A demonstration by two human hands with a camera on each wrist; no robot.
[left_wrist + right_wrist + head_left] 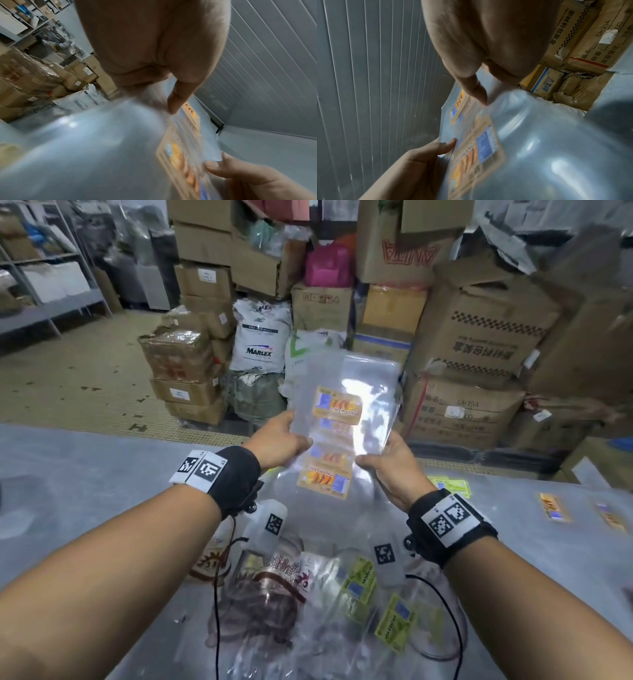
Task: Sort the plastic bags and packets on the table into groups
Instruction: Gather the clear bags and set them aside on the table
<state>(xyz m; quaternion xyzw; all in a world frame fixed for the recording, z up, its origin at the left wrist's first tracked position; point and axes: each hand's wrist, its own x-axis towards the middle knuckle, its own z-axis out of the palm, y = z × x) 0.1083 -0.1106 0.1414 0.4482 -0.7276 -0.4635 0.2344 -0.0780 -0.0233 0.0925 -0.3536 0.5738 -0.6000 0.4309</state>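
1. Bags: we find a bunch of clear plastic bags [346, 419] held up above the table [85, 474], between both hands. Their orange labels [339, 405] carry a blue panel; the lowest reads roughly "BISKUT WANGI", the upper one appears upside down.
2. Left hand [279, 440] pinches the left edge of the bunch, thumb [178, 100] on the front face.
3. Right hand [394, 463] pinches the lower right edge, thumb [476, 89] likewise on the front.
4. On the table below we note loose clear packets: yellow-green labelled ones [359, 587], brown-printed ones [270, 583], and orange-labelled ones [553, 506] lying flat at the right.
5. Surface: grey, glossy tabletop.
6. Room: stacked cardboard cartons [479, 337], 1 marked "CH204"; a white sack [262, 333] marked "MARLEX"; a carton [544, 81] marked "BLUE AXE"; metal shelving [51, 285] at the left; tiled floor.
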